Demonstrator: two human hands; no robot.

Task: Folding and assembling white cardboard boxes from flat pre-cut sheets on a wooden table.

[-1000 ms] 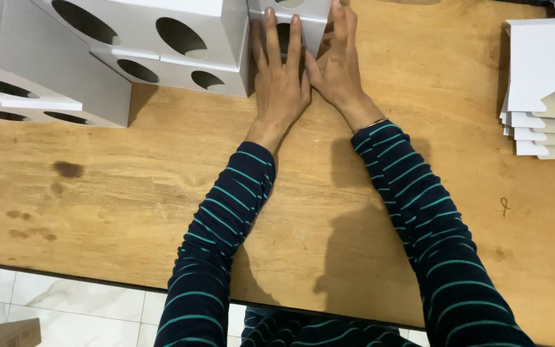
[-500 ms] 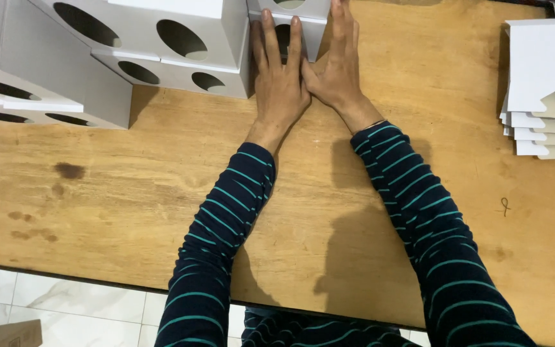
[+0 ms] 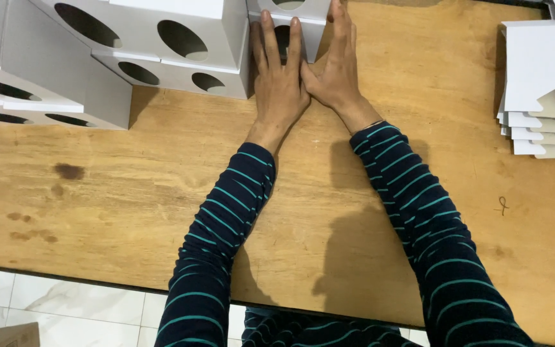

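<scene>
Small white cardboard box (image 3: 290, 19) with a dark oval cut-out sits at the far edge of the table, top centre of view, partly cut off by the frame. It stands just right of a larger group of white boxes and touches or nearly touches them; cannot tell which.

Left hand (image 3: 281, 77): flat, palm down, fingers extended and together, fingertips laid against the box's near face. Not clenched, nothing grasped.

Right hand (image 3: 336, 67): also open and flat, fingers straight, lying along the box's right side and near edge. Thumb bases of both hands meet on the table. Pressing or merely resting: cannot tell.

Both arms in dark navy sleeves with thin teal stripes (image 3: 226, 218), stretched forward across the table.

Left of the box: stacked white boxes with oval holes (image 3: 162, 38), two layers visible, more of the same kind (image 3: 40, 96) at far left.

Far right: pile of flat white card blanks (image 3: 541, 96), unfolded, edges staggered, well apart from the hands.

Surface: bare plywood tabletop (image 3: 130, 205), pale brown, visible grain. Dark stain (image 3: 70, 171) left of centre, fainter blotches below it; small pen mark (image 3: 502, 205) at right. Arm shadows fall on the wood.

Below the near table edge: white marbled floor tiles (image 3: 65, 308). Brown carton corner (image 3: 4, 336) at lower left.
</scene>
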